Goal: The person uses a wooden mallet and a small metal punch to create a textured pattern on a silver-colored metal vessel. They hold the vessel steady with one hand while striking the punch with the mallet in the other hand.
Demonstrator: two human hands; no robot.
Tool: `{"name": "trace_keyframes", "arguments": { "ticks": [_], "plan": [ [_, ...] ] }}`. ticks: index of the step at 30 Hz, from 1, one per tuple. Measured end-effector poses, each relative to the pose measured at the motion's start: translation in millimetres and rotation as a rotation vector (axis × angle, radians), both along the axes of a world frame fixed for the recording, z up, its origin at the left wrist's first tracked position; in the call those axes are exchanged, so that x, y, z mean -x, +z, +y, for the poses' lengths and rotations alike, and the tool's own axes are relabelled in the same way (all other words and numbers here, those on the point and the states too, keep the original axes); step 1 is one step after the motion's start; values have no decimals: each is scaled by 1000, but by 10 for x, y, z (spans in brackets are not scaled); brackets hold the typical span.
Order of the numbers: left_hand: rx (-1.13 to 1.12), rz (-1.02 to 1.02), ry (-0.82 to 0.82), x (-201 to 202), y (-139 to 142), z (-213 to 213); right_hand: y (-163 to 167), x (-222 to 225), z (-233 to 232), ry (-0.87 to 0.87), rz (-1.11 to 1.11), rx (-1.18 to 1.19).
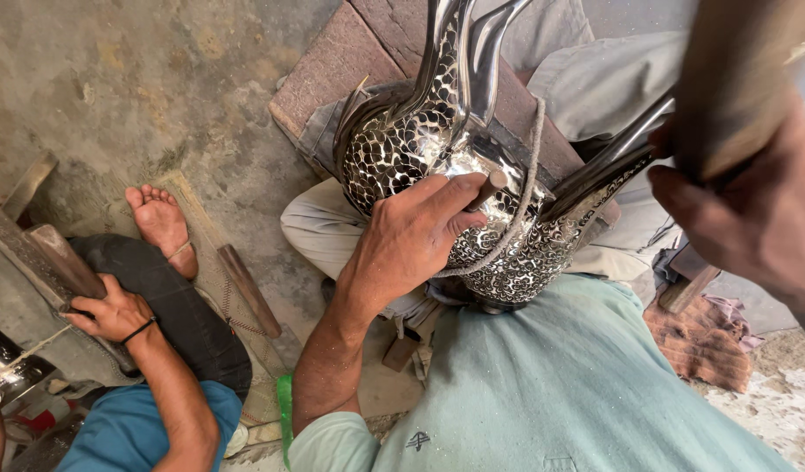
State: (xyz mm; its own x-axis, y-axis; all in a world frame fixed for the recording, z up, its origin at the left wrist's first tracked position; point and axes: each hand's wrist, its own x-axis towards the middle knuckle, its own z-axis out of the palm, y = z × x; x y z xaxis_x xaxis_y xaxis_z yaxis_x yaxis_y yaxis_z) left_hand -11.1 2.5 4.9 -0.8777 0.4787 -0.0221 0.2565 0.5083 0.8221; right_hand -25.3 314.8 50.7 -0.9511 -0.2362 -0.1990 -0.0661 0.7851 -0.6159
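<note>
A shiny silver metal vessel (394, 149) with an engraved scale pattern and curved spouts rests on my lap, bound by a rope (529, 183). My left hand (411, 240) presses on its body and pinches a short metal punch (487, 188) against the surface. My right hand (752, 205) is raised close to the camera at the right, gripping a wooden mallet (735, 79), blurred.
A brick-coloured slab (333, 65) lies under the vessel on the concrete floor. At the left sits another person, with a bare foot (162, 223) and a hand (114, 315) on a wooden tool. A wooden stick (249, 293) lies beside them. An orange rag (704, 345) lies at the right.
</note>
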Motion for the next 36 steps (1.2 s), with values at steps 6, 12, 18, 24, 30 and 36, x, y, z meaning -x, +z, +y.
{"name": "trace_keyframes", "arguments": {
  "ticks": [6,12,18,24,30,36],
  "plan": [
    [9,-8,-8,2,-26,16,63,10,-103,-85,34,130],
    [16,-4,-17,4,-7,3,157,51,-188,63,154,-146],
    [-2,-22,-21,11,16,-7,47,-34,-43,106,200,-308],
    [0,-47,-25,10,26,-3,43,-111,-13,76,143,-375],
    [-33,28,56,-153,-17,-82,144,-225,-91,223,289,-512],
    [-421,-174,573,-660,-88,-276,193,-338,-97,45,131,-210]
  ]
}}
